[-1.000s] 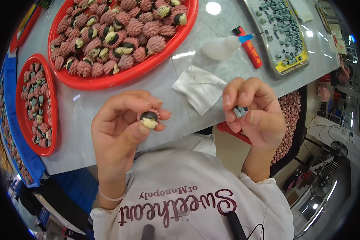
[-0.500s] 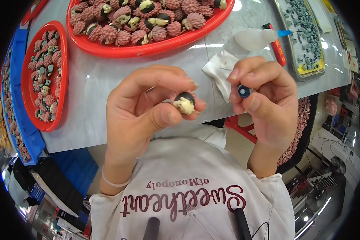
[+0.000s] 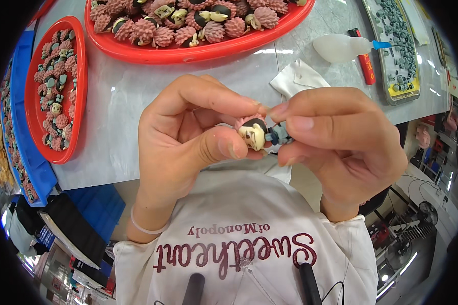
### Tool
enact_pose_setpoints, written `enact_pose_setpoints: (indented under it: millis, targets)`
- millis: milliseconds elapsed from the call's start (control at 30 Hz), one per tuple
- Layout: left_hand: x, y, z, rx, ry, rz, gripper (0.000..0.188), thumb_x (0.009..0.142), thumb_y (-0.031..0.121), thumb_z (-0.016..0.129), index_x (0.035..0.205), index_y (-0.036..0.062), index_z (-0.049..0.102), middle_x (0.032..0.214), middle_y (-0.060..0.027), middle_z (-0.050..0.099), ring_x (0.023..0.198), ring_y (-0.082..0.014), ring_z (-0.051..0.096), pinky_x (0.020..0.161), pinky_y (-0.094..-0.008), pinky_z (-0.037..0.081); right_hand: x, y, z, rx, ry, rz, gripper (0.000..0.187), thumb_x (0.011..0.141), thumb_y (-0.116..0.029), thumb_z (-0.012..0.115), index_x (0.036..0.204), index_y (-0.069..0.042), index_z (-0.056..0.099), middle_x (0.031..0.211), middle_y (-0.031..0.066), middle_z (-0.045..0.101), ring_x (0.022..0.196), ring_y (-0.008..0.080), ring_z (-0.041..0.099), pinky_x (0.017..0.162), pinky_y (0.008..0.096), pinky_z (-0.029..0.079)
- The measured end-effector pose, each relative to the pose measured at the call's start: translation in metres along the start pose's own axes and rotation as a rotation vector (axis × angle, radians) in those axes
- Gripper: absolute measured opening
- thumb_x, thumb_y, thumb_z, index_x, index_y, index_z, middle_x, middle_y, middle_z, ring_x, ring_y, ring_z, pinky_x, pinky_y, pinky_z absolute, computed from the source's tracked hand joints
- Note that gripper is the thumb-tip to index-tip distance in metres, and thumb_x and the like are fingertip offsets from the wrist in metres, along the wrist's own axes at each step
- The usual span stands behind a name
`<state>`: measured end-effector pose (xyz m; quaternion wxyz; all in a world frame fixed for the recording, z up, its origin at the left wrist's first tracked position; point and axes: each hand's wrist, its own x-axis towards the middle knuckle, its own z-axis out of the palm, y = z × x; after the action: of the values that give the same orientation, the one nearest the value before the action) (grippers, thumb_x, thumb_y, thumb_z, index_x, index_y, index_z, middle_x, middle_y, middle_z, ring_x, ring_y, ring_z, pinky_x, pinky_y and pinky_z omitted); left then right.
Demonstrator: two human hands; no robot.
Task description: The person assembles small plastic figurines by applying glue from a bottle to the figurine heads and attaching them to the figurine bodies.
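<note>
Between the thumb and fingers of my left hand [image 3: 188, 132] is a small figurine head [image 3: 252, 134], with pink spiky hair, a black band and a cream face. My right hand [image 3: 341, 134] pinches a small blue-grey figurine body [image 3: 279, 135]. The two pieces meet, or nearly so, at the head's right side; the fingers partly hide the join. Both hands are raised above the near edge of the grey table [image 3: 112, 117].
A large red tray [image 3: 188, 55] heaped with similar heads lies ahead. At left are a smaller red tray [image 3: 81, 101] and a blue tray [image 3: 40, 178]. Rightward are a white cloth [image 3: 300, 77], squeeze bottle [image 3: 341, 48], red marker-like tube [image 3: 366, 66] and a tray of blue-grey parts [image 3: 404, 61].
My right hand has moved left and brought the body up against or close to the head. The head in my left hand has turned, and its face shows more.
</note>
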<state>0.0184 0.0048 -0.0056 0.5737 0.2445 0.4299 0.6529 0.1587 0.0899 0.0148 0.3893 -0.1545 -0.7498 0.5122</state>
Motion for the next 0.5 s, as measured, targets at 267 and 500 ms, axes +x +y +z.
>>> enact_pose_setpoints:
  millis: [267, 500]
  targets:
    - [-0.0001, -0.0052, -0.0049, 0.022, -0.038, 0.060, 0.040, 0.063, 0.031, 0.072, 0.082, 0.0035, 0.050, 0.077, -0.0043, 0.049, 0.065, -0.0088, 0.051, 0.056, -0.0180, 0.042, 0.0014, -0.0031, -0.0002, -0.208, -0.055, -0.143, 0.025, 0.061, 0.017, 0.060, 0.082, 0.005, 0.053, 0.077, 0.0210, 0.055, 0.064, 0.0197, 0.059, 0.047, 0.0211, 0.050]
    - [0.0006, -0.0025, -0.0096, 0.076, -0.060, 0.092, 0.034, 0.065, 0.025, 0.071, 0.082, 0.0010, 0.054, 0.075, -0.0058, 0.050, 0.069, -0.0121, 0.055, 0.060, -0.0206, 0.045, 0.0009, -0.0017, 0.0037, -0.229, -0.055, -0.142, 0.025, 0.059, 0.016, 0.062, 0.080, 0.005, 0.053, 0.079, 0.0214, 0.056, 0.061, 0.0187, 0.057, 0.046, 0.0213, 0.049]
